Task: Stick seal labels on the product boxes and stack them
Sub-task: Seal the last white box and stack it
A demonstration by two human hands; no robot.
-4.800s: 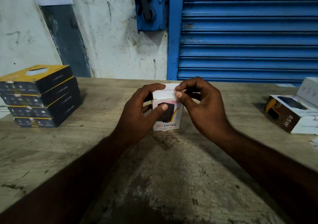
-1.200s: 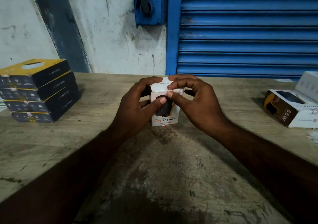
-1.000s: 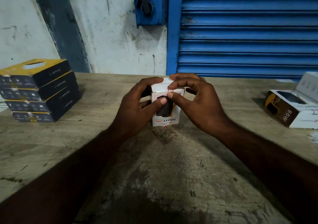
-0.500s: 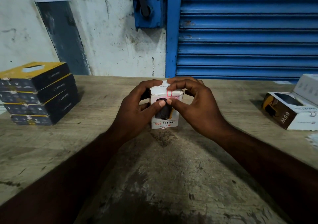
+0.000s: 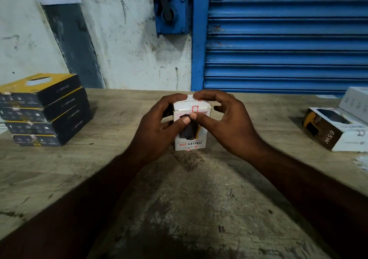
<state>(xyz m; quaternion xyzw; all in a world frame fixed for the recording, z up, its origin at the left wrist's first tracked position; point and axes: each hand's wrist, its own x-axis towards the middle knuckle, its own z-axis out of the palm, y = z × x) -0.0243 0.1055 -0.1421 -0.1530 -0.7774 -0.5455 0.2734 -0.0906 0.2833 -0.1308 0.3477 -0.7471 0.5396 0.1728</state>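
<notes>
A small white product box (image 5: 190, 143) marked HALLEY 20K stands upright on the wooden table (image 5: 179, 199) at the centre. A red-outlined seal label (image 5: 195, 108) lies across its top front edge. My left hand (image 5: 157, 131) grips the box from the left, thumb on the front face. My right hand (image 5: 225, 123) curls round it from the right, its thumb pressing the front just below the label and its fingers over the top.
A stack of several black and yellow boxes (image 5: 43, 109) stands at the table's left. At the right edge lie a white and brown 65W box (image 5: 336, 133) and a white box (image 5: 354, 103) behind it. A blue shutter (image 5: 286, 35) rises behind the table.
The red label, earlier hidden under my right fingers, now shows over the box's top edge. My right thumb has slid down the front face. The box stays in place.
</notes>
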